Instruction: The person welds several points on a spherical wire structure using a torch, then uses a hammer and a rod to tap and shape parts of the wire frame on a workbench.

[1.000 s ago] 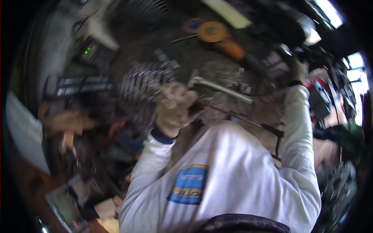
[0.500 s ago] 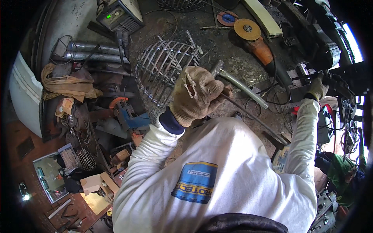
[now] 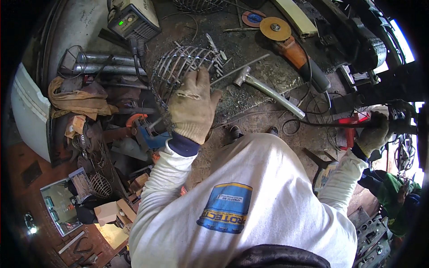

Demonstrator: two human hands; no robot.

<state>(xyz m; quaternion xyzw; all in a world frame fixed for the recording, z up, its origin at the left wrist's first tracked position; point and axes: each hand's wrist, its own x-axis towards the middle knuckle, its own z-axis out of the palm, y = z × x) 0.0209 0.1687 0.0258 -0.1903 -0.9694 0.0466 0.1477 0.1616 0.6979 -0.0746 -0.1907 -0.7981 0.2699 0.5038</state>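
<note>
My left hand (image 3: pixel 193 107), in a worn tan work glove, lies palm down over the near edge of a basket-like cage of bent metal rods (image 3: pixel 181 62). Its fingers stretch forward and the thumb stands apart. A thin straight metal rod (image 3: pixel 243 68) runs out from beneath this hand; whether the palm touches it is hidden. At the far right, my right hand (image 3: pixel 374 134), also gloved, is closed around a long dark bar (image 3: pixel 335 125). To the right of the cage lies a steel hammer (image 3: pixel 272 93) with a tubular handle.
An orange angle grinder (image 3: pixel 298 58) with a tan disc lies beyond the hammer. A welding machine (image 3: pixel 134 22) stands at the far left, near metal tubes (image 3: pixel 109 68). Loose cables (image 3: pixel 308 118) trail on the right. A cardboard box (image 3: pixel 107 212) sits lower left. Another person (image 3: pixel 393 196) is at the right edge.
My left hand has moved left from mid-air to the cage; the rod it gripped now lies across the bench beneath it. My right hand has come nearer, with a dark bar in it.
</note>
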